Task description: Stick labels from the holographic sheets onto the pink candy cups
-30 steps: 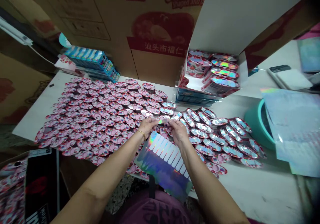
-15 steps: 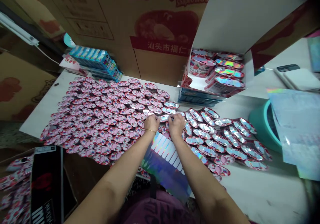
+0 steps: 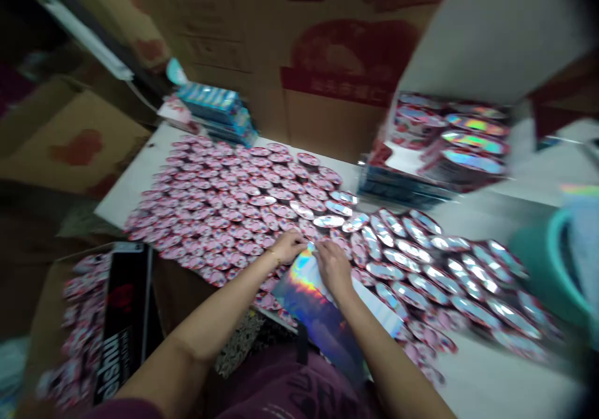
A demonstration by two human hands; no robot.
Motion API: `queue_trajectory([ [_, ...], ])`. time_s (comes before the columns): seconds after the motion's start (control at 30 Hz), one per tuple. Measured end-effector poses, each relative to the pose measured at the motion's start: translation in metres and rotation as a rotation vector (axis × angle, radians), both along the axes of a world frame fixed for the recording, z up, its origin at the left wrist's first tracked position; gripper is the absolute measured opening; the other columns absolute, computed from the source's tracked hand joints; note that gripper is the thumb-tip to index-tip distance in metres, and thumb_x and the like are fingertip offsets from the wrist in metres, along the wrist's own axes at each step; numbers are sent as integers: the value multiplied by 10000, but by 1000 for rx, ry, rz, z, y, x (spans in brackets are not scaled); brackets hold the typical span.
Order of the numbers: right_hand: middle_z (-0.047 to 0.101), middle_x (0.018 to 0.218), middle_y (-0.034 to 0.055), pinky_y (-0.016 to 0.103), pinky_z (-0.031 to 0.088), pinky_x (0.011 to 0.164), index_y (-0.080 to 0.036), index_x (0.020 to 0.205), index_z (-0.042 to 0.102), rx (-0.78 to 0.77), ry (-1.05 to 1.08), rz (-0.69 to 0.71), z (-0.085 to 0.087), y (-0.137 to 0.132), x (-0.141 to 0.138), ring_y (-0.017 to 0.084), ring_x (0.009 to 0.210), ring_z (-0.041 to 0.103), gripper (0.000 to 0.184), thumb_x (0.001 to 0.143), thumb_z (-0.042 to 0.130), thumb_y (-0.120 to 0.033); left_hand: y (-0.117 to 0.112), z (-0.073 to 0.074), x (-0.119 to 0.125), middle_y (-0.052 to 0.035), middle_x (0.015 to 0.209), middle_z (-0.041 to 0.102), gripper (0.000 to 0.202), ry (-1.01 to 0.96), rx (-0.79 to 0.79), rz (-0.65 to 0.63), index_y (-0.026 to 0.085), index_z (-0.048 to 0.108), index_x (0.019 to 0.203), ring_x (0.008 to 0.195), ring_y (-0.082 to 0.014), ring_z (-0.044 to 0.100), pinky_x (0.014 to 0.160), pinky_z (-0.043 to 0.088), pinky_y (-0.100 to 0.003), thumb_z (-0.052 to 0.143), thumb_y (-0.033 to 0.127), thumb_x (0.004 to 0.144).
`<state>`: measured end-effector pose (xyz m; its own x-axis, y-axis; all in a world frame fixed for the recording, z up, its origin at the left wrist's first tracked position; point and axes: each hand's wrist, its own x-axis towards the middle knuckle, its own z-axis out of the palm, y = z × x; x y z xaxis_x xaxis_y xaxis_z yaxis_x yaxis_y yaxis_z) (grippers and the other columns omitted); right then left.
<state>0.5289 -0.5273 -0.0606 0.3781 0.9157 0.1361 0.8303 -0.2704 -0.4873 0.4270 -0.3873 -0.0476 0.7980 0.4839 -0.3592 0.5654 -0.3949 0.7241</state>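
Both hands meet at the top edge of a holographic sticker sheet that lies across my lap and the table's front edge. My left hand has its fingers curled at the sheet's upper corner. My right hand pinches at the same spot. Whether a sticker is between the fingers is lost in motion blur. Just beyond the hands lie several pink oval lids in overlapping rows, and to the right several lids with shiny silver stickers.
A white table carries the lids. Large cardboard boxes stand behind. An open box of finished pieces sits at the back right, blue packs at the back left, a teal tub at right, a lid-filled carton at lower left.
Both hands came back from the row of lids to the top of the sticker sheet. The camera swung left and the picture is now blurred.
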Motion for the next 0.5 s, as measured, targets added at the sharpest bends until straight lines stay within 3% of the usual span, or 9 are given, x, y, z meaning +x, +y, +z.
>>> queue_trajectory([
  [0.1, 606, 908, 119, 331, 378, 739, -114, 1003, 610, 81, -154, 60, -12, -5, -9, 219, 850, 505, 288, 822, 389, -156, -13, 5, 5, -20, 767, 630, 245, 119, -81, 55, 117, 660, 820, 720, -105, 536, 654, 410, -188, 479, 278, 781],
  [0.27, 600, 963, 144, 341, 396, 694, -110, 1081, 562, 215, -243, 138, -25, -7, -4, 244, 881, 534, 319, 808, 421, -198, -24, 9, 1, 3, 836, 651, 288, 214, -162, 168, 137, 638, 931, 707, -82, 535, 599, 388, -148, 433, 296, 806],
  [0.37, 610, 969, 119, 344, 405, 741, -148, 1060, 568, 269, -172, 119, -16, -5, -5, 236, 890, 557, 296, 809, 440, -241, -30, 11, -2, 5, 890, 650, 300, 220, -185, 207, 150, 620, 972, 743, -86, 551, 612, 397, -146, 428, 317, 814],
  [0.5, 638, 843, 96, 363, 420, 762, -164, 864, 618, 292, 40, 131, 6, -2, -10, 235, 811, 583, 279, 794, 450, -376, -33, 10, -8, -24, 933, 639, 288, 233, -9, 130, 170, 614, 930, 836, -137, 564, 648, 416, -198, 405, 339, 826],
])
